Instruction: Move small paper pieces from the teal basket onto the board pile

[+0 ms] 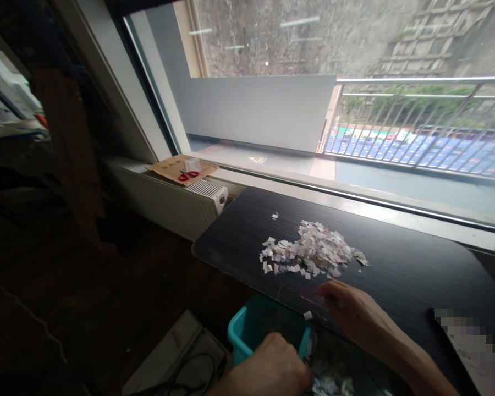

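Note:
A pile of small pale paper scraps (pixel 319 247) lies on the dark table (pixel 239 236). My right hand (pixel 348 305) is at the table's front edge, its fingers closed on a thin see-through pinkish piece (pixel 311 296) whose kind I cannot tell. One white scrap (pixel 308 315) shows just below that piece. Lower down, my left hand (pixel 274 363) is closed in front of the turquoise bin (pixel 236 333); whatever it grips is hidden. More scraps (pixel 332 382) are heaped below the table edge, right of my left hand, in dim light.
Red-handled scissors (pixel 188 175) lie on a brown paper envelope (pixel 169 168) on the sill, by a white radiator (pixel 208 192). A dark-edged flat object (pixel 470 346), partly blurred out, is at the table's right. A pale box (pixel 169 352) and cables are on the floor.

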The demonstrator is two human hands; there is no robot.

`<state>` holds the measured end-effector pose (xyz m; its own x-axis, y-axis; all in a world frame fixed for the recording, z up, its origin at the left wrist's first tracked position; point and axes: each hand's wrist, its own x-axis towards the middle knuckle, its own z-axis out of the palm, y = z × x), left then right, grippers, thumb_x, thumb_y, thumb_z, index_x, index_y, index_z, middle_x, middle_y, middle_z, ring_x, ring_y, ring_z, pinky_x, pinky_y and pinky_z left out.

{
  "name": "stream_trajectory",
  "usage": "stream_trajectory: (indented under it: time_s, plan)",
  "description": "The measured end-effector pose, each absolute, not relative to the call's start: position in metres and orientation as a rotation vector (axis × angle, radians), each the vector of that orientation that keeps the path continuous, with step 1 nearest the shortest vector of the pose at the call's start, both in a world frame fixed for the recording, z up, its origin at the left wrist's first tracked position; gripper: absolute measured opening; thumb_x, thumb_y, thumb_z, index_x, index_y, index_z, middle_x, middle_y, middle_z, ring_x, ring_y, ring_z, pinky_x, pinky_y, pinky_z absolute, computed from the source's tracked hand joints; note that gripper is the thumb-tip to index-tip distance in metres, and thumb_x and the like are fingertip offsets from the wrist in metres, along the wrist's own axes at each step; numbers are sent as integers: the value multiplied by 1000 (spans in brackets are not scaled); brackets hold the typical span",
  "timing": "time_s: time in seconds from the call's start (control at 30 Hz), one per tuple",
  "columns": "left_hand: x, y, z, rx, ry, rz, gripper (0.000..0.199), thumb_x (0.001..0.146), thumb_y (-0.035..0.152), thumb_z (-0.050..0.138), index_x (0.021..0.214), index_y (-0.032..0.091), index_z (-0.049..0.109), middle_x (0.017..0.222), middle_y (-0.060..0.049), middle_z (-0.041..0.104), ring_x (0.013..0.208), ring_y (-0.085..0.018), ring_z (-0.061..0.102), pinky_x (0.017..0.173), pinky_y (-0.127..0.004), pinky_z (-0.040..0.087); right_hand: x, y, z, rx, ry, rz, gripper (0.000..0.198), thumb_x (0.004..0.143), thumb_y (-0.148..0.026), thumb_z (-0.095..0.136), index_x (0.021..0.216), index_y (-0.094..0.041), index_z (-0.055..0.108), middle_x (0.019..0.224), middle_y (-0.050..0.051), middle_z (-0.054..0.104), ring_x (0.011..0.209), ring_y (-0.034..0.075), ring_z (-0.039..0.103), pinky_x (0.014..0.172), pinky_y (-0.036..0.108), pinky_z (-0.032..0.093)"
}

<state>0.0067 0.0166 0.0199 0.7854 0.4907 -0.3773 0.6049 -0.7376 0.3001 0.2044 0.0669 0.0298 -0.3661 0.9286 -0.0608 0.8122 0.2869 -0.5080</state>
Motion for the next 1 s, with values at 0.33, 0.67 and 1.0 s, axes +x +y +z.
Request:
stream_trajectory:
  time_s: [0.33, 0.67, 1.0]
  plan:
    - [-42, 4, 17, 2328, 1224, -260, 4, 75, 23, 65, 73, 20, 64, 74, -5, 66, 74, -26, 63, 68, -30, 44, 221, 36, 17, -1556, -2409, 679, 25, 92, -19, 39, 83, -23, 62, 79, 2, 62, 69, 15, 56, 62, 25, 38]
    - [-37, 2, 9, 2288, 1230, -210, 11, 78, 30, 69, 74, 20, 65, 75, -4, 67, 76, -26, 63, 69, -30, 42, 215, 50, 25, -1573, -2325, 587, 28, 94, -21, 38, 93, -22, 66, 84, 3, 64, 74, 16, 59, 65, 25, 39]
    - [-39, 4, 5, 2280, 1206, -236, 12, 77, 25, 66, 67, 20, 62, 65, -1, 63, 68, -21, 60, 63, -27, 39, 204, 78, 19, -1652, -2380, 385, 28, 93, -18, 39, 91, -19, 66, 84, 4, 65, 75, 16, 60, 67, 25, 39]
